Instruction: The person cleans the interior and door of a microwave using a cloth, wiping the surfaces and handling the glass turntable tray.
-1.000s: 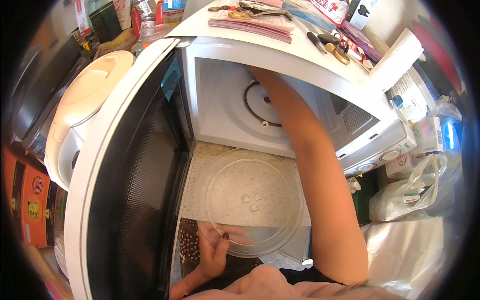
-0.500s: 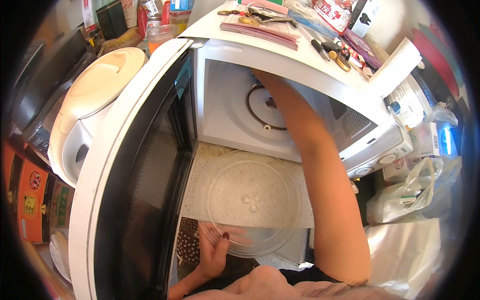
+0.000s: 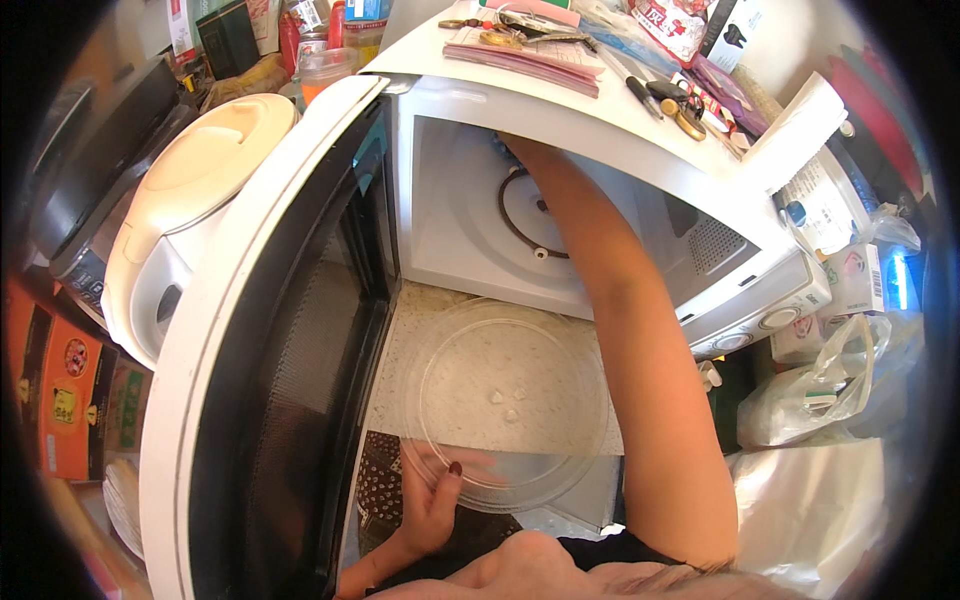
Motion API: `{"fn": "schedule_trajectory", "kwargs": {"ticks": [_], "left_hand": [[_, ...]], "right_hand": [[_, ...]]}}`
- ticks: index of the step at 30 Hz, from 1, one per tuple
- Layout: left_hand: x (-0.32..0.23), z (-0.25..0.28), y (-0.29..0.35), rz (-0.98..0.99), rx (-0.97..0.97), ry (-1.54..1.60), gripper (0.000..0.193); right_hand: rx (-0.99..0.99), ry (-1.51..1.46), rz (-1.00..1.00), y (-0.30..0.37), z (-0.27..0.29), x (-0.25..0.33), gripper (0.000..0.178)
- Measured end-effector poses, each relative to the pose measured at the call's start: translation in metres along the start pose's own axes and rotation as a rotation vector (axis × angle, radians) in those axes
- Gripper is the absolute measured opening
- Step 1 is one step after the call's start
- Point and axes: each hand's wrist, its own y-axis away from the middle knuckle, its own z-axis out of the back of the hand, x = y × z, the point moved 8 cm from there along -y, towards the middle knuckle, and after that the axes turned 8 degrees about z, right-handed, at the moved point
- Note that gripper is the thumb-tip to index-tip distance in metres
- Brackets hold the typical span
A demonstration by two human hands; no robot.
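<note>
My left hand (image 3: 432, 500) grips the near left rim of a round clear glass turntable plate (image 3: 470, 380), thumb over the edge and fingers showing through the glass underneath. The plate is held in front of the open white microwave (image 3: 440, 235). My right arm (image 3: 645, 340) reaches deep into the microwave's cavity. Its hand is hidden behind the upper front frame, with something blue showing at the wrist that I cannot make out. Below the forearm, a dark roller ring (image 3: 508, 225) with small white wheels lies on the cavity floor, partly covered by the arm.
The microwave door (image 3: 290, 340) stands swung open on the left, beside a cream-lidded appliance (image 3: 200, 170). Papers (image 3: 520, 65), keys and pens lie on top of the microwave. Plastic bags (image 3: 815, 385) and a box stand at the right. An orange box (image 3: 65, 395) is at far left.
My right hand has shifted slightly left and farther back inside the cavity. The left hand and glass plate stay nearly in place; the whole view has moved a little.
</note>
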Motion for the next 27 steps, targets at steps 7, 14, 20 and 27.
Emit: {"fn": "schedule_trajectory", "kwargs": {"ticks": [7,14,20,27], "left_hand": [[-0.003,-0.002,0.003,-0.003,-0.015,-0.013,0.018],[-0.005,-0.004,0.003,0.015,-0.009,-0.022,0.019],[-0.007,-0.003,0.001,0.044,-0.033,-0.041,0.02],[-0.003,-0.006,0.0,0.029,-0.038,-0.074,0.025]], "right_hand": [[0.012,-0.028,0.017,0.0,-0.003,0.006,0.043],[-0.011,-0.048,0.048,-0.006,-0.011,0.024,0.043],[-0.026,-0.049,0.058,-0.01,-0.008,0.026,0.043],[-0.06,-0.058,0.084,-0.003,-0.009,0.028,0.043]]}}
